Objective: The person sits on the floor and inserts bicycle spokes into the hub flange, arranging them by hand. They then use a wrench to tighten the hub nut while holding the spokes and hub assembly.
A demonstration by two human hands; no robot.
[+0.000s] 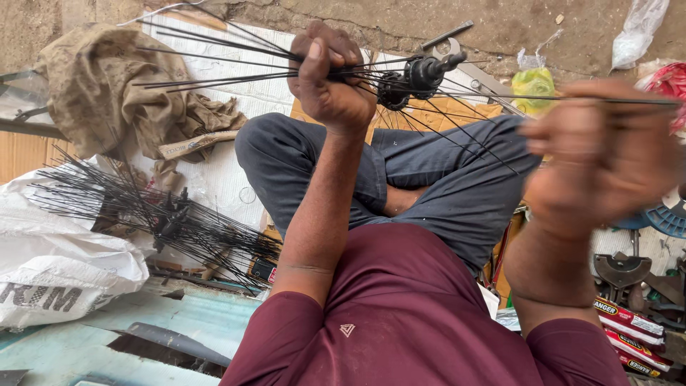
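My left hand [330, 80] is shut around a bunch of thin black spokes [214, 71] that fan out from a black wheel hub [418, 75] held above my crossed legs. My right hand [597, 157], blurred by motion, is closed on a single long spoke [550, 98] that runs from the hub out to the right. More spokes hang from the hub down over my dark trousers [457, 186].
Another hub with a splay of black spokes [168, 218] lies on the ground at left, next to a white sack [57, 264] and a crumpled tan cloth [107, 93]. A yellow plastic bag [532, 82] and small red-and-white packets [629, 325] sit at right.
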